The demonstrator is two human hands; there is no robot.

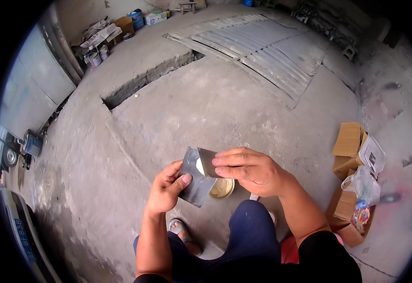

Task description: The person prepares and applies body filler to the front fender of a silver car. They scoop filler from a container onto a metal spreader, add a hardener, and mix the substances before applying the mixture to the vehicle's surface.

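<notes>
My left hand [164,188] grips a flat, dark grey rectangular plate [198,188] by its left edge, thumb on top. In my right hand [255,173] is a thin grey putty scraper [208,159], pinched between thumb and straightened fingers. The scraper is tilted over the plate's upper right part. A dab of white putty [199,166] lies on the plate at the scraper's edge. Below the two tools, on the floor between my feet, stands an open round tin [223,188] with beige paste inside. My right hand partly covers the scraper.
Cardboard boxes [348,139] with plastic bags stand to the right. A long trench [144,85] cuts the concrete floor ahead, beside ribbed metal covers [262,45]. A car's end [24,236] is at the lower left, a blue bucket [32,143] beyond it. Clutter lines the back wall.
</notes>
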